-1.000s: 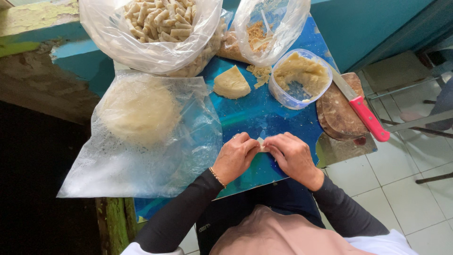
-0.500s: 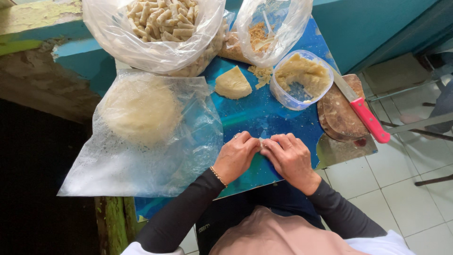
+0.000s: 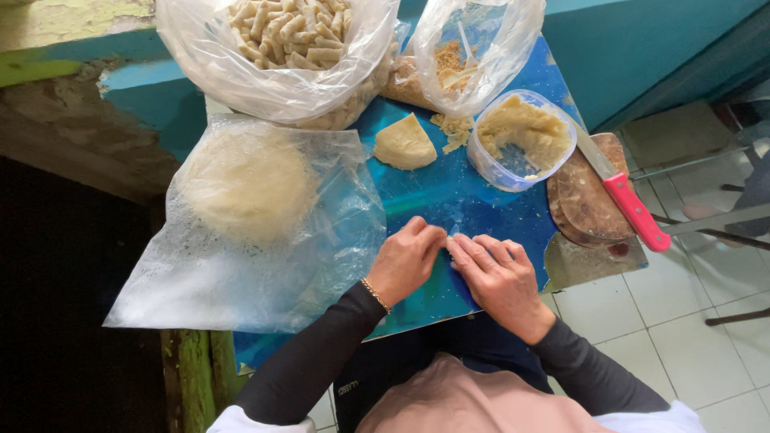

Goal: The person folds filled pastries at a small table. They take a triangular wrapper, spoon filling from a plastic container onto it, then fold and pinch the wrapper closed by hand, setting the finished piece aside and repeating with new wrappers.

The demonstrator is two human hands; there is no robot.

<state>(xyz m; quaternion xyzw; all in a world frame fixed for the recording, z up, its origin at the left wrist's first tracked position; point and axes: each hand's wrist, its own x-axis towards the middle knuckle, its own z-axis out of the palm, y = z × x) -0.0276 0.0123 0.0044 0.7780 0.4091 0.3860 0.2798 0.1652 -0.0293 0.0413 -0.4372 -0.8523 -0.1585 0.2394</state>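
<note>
A small pale piece of wrapper point(image 3: 451, 238) sits at lower centre of the frame on the blue board point(image 3: 449, 188), pinched between both hands. The left hand point(image 3: 405, 261) and right hand point(image 3: 496, 277) have fingers curled closed on it, fingertips meeting. Judged step: rolling or folding a filled piece; next calls for steady, even finger pressure. Open board lies just above the hands. A clear bag of dough point(image 3: 249, 208) borders left; the tub point(image 3: 521, 140), knife point(image 3: 626, 200) and board edge crowd right.
</note>
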